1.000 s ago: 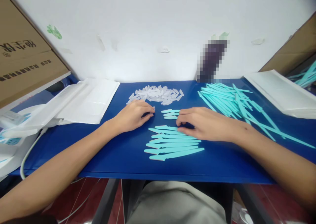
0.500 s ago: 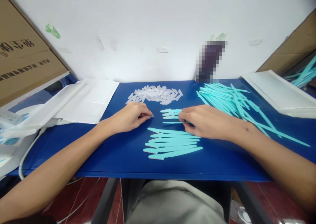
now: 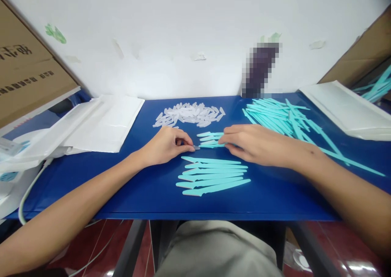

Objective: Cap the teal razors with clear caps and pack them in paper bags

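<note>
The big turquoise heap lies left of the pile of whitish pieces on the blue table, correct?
Not left: the head view shows the big turquoise heap to the right of the pile of whitish pieces, both on the blue table.

A blue counter (image 3: 137,195) bears a heap of translucent pieces (image 3: 189,113) at far centre, a jumbled teal pile (image 3: 271,116) at far right, a row of teal sticks (image 3: 214,171) nearer, white packaging (image 3: 106,124) left, a white stack (image 3: 345,110) right.

Single head view, looking from above and behind your hands (image 3: 166,146), facing forward and down; near enough for both forearms (image 3: 100,191), spanning your lap (image 3: 216,248) to wall (image 3: 171,32) beyond hands.
</note>
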Demonstrator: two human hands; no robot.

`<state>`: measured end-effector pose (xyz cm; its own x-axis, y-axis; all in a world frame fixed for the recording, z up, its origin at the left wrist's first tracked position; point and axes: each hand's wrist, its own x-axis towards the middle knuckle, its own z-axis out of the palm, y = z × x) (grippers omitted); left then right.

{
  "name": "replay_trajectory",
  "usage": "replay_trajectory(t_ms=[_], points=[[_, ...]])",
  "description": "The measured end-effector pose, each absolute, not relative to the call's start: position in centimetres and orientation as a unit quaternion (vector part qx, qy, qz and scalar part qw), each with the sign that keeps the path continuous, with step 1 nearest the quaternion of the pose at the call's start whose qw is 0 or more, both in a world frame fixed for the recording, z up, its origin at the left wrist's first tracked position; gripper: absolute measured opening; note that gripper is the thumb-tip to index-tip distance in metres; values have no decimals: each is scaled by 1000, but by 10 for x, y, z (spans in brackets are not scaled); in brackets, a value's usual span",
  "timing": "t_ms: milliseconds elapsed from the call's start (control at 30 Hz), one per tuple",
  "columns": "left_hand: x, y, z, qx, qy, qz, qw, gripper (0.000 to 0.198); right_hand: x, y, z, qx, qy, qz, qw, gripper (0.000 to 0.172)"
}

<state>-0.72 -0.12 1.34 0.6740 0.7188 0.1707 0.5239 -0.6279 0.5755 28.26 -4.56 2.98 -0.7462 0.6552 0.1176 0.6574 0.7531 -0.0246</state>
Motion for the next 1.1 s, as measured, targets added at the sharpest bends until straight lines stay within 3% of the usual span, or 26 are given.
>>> replay_trajectory(t_ms=[567, 900, 1000, 1100], points=[[-8, -5, 16, 898, 320, 197, 231, 8, 293, -42, 26, -339, -936, 19, 95, 25], [9, -6, 10, 919, 273, 213, 186, 5, 261, -49, 28, -323, -944, -24, 60, 27], [1, -2, 12, 940, 270, 185, 93, 20, 271, -48, 29, -343, -937, -14, 61, 25], [-21, 9, 20, 946, 292, 101, -101, 28, 285, -45, 31, -377, -925, -11, 49, 24]])
